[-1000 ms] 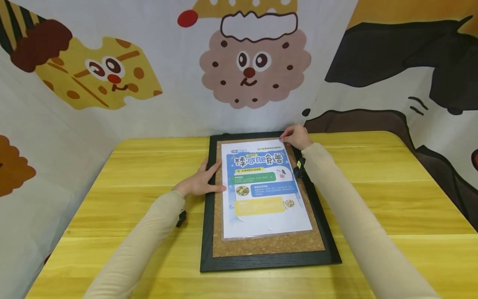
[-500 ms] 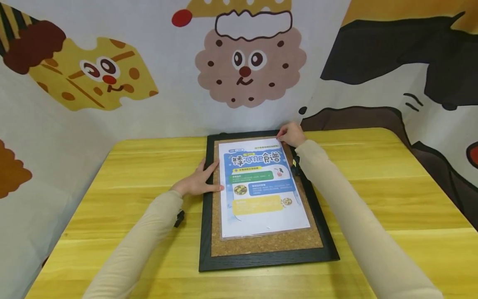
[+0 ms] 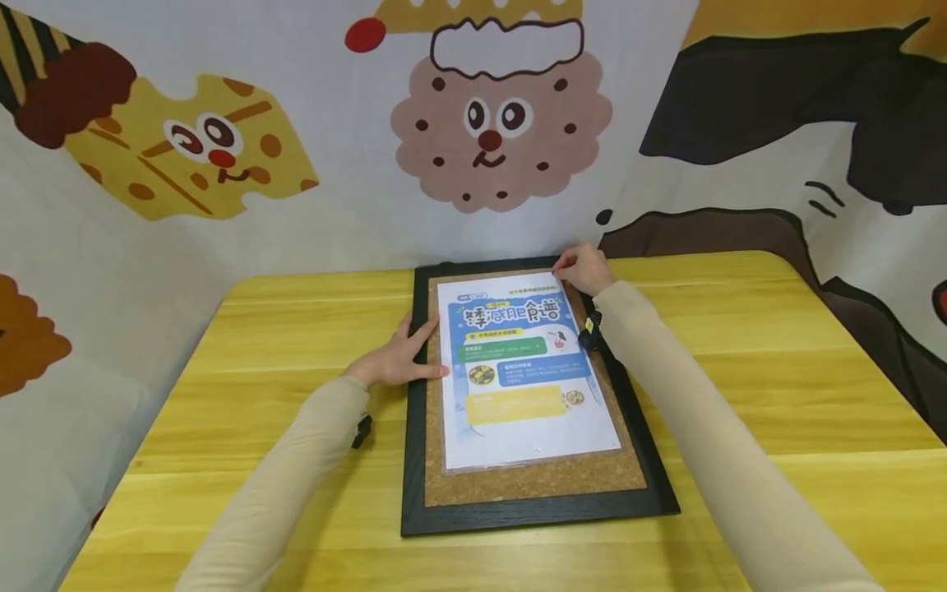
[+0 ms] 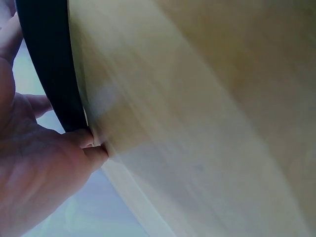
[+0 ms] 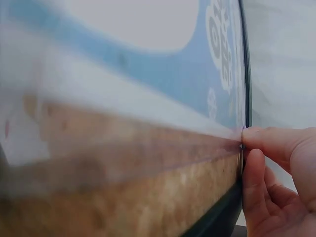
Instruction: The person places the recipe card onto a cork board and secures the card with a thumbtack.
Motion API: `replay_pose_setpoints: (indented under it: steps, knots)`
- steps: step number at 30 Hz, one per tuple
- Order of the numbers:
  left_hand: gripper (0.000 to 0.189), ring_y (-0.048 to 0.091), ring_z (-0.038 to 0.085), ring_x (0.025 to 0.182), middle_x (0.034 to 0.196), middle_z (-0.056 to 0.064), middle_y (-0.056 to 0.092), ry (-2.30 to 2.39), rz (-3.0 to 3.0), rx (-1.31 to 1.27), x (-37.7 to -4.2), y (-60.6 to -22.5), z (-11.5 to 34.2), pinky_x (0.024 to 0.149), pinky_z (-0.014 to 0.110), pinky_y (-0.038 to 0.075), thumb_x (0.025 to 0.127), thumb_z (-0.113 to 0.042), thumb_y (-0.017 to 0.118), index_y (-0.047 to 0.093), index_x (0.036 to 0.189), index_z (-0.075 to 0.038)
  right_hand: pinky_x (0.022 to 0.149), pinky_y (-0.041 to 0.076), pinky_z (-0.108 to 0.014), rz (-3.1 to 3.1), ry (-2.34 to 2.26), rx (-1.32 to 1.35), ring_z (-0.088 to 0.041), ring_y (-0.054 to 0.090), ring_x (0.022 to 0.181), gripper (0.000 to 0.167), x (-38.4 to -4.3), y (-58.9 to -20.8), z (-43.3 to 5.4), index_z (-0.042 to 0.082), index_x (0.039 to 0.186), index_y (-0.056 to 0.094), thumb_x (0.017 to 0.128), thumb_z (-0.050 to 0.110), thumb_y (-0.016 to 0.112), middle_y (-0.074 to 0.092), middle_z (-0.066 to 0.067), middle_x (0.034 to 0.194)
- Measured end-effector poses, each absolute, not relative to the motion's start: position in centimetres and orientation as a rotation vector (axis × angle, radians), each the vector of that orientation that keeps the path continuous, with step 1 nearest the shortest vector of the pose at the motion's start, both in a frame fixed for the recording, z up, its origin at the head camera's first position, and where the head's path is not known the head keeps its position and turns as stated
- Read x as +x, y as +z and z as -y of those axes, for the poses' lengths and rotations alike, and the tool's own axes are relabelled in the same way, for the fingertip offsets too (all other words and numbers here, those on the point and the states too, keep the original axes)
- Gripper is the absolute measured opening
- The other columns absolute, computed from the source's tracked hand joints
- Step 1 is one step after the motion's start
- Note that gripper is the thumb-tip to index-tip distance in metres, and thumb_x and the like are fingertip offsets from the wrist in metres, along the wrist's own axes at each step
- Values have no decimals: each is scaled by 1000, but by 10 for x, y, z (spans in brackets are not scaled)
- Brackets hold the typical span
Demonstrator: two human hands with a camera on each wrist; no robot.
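A black-framed cork board (image 3: 533, 485) lies on the wooden table, bearing a laminated poster (image 3: 510, 448) with blue, green and yellow printing. At the poster's top right corner, my right hand (image 3: 587, 270) pinches with fingertips. In the right wrist view a tiny purple thing (image 5: 243, 128) shows by one fingertip; its kind is unclear. My left hand (image 3: 392, 359) rests spread across the frame's left side, its thumb touching the poster's left edge. The left wrist view shows two fingertips (image 4: 98, 153) bent against the black frame's (image 4: 49, 59) outer edge.
The yellow wooden table (image 3: 244, 362) extends on both sides of the board. Behind it hangs a white cloth (image 3: 333, 230) printed with cartoon figures, close to the board's top edge. Each wrist carries a small black camera (image 3: 362, 431).
The whole scene shifts slightly with the head's movement. Both hands keep their places on the board and poster.
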State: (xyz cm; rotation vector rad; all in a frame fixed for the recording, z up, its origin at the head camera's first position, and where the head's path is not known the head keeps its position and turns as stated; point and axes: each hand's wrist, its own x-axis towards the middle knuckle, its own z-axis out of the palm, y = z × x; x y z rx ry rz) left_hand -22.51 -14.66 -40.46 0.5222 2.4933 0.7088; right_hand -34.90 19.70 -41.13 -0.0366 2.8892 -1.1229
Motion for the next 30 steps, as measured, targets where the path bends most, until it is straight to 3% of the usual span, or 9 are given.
replay_pose_setpoints:
  steps: [16,30]
  knots:
    - [95,-6,48,140,153,28,-21,698,-2486,507,-224,-402,144,106,67,16,93,-44,62,-1,157,-16,81,52,-39,-2852,-1296,-136,-29,62,88,16,-332,-404,-209,-3,103,71,93,6,64,66,-19,104]
    - [95,-5,49,140,153,29,-20,702,-2490,489,-225,-403,143,106,65,16,92,-44,63,0,157,-14,89,45,-44,-2792,-1207,-203,-33,52,99,25,-303,-379,-232,-4,116,65,97,12,58,58,-20,117]
